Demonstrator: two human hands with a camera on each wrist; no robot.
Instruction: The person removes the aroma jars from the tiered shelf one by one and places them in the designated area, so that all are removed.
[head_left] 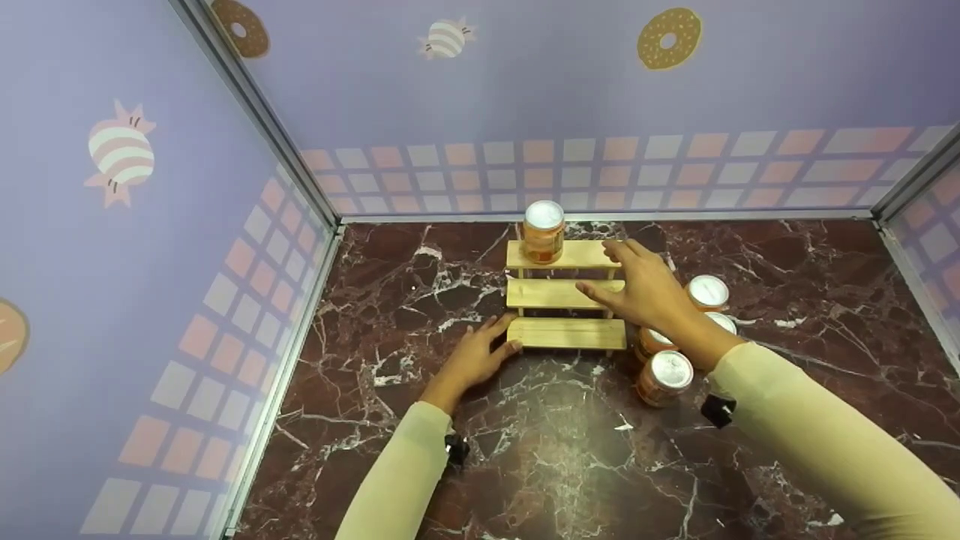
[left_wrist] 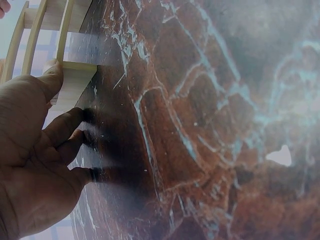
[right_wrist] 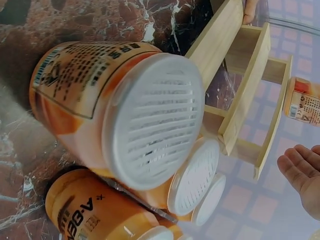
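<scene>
A three-step pale wooden rack (head_left: 566, 334) stands on the marbled surface. My left hand (head_left: 474, 358) is at the left end of its lowest step; in the left wrist view the thumb (left_wrist: 52, 75) touches the step and other fingertips touch the surface. Above the rack's right side hovers my right hand (head_left: 649, 289), fingers spread and holding nothing. One orange jar (head_left: 543, 232) with a white lid stands upright on the top step, toward the left. In the right wrist view, the right fingers (right_wrist: 300, 162) are apart from that jar (right_wrist: 305, 102).
Several similar jars stand right of the rack, including a front one (head_left: 664, 379) and a rear one (head_left: 708, 291); my right forearm partly hides some. In the right wrist view a ridged-lid jar (right_wrist: 115, 110) looms close. Patterned purple walls (head_left: 480, 97) bound the back and sides.
</scene>
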